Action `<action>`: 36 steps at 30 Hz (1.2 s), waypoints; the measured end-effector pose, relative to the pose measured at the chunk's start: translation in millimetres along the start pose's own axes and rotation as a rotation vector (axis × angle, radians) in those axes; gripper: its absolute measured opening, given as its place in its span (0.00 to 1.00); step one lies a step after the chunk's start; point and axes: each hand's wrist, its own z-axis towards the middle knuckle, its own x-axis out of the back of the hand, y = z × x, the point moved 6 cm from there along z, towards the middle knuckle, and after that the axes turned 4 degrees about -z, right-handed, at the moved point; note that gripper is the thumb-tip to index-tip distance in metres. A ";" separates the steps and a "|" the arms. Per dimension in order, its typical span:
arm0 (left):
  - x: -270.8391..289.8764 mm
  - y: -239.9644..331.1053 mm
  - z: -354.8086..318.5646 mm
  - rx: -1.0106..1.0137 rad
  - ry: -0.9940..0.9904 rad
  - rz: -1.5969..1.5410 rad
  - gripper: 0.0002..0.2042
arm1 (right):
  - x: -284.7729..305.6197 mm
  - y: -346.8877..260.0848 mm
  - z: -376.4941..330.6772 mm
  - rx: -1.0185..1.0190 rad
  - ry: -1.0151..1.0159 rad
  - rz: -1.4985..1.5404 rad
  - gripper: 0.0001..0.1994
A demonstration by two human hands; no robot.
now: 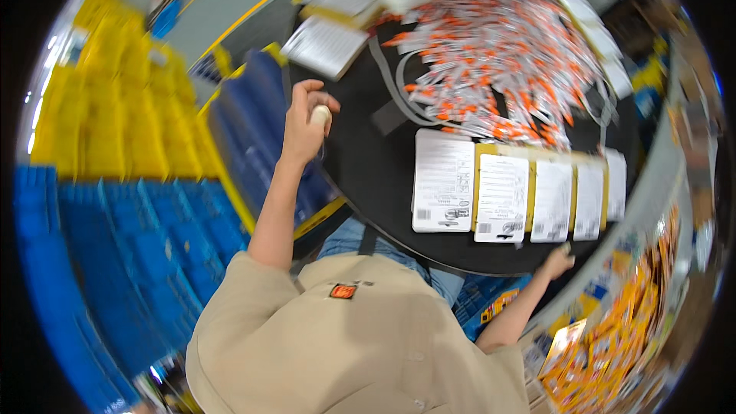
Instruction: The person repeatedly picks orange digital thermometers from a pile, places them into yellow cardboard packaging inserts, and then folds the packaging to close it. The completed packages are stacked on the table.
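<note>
Over the left edge of a round black table [360,146], my left hand [307,123] is raised with loosely bent fingers that stand apart. A pale cover sits on one of its digits, and I see nothing held. At the table's near right edge is my right hand [558,262], small and blurred, so its grip is unclear. Just beyond it lies a row of white printed sheets [502,199] on yellow backing [537,159]. Farther back spreads a large heap of thin white pieces with orange ends [498,57], with grey bands [391,80] beside it.
More printed sheets [326,46] lie at the table's far left. Beside the table's left side stands a dark blue bin with yellow edges [257,123]. Yellow bins [115,100] and blue bins [146,238] fill the left. Yellow-orange packets [613,345] are heaped at lower right.
</note>
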 end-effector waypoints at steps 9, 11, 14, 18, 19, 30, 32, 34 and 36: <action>55.5 -104.1 -100.2 0.214 0.080 0.619 0.11 | -18.1 48.5 -183.2 -0.298 -0.163 0.509 0.36; 47.5 -132.0 -111.3 0.401 0.150 0.457 0.12 | -21.0 49.0 -209.7 -0.335 -0.161 0.452 0.37; 39.5 -125.4 -98.0 0.107 0.194 0.673 0.16 | -10.4 34.2 -224.6 -0.238 -0.209 0.384 0.37; 39.8 -115.0 -70.7 -0.005 0.180 0.836 0.24 | 28.6 2.9 -213.2 -0.075 -0.407 0.287 0.35; 40.1 -114.7 -64.8 0.005 0.154 0.857 0.24 | 50.7 -15.6 -204.1 0.151 -0.233 0.188 0.34; 49.2 -135.4 -76.7 0.103 0.135 0.953 0.14 | 74.2 -122.0 -198.1 1.268 -0.402 -0.350 0.30; 54.1 -138.1 -71.7 0.106 0.113 1.047 0.12 | 93.7 -138.4 -206.5 1.144 -0.402 -0.047 0.25; 58.1 -147.2 -64.3 0.208 -0.023 1.123 0.10 | 106.8 -151.3 -220.9 0.978 -0.428 0.484 0.20; 61.5 -145.9 -56.4 0.177 -0.077 1.149 0.08 | 85.5 -169.0 -268.6 1.421 -0.456 0.048 0.28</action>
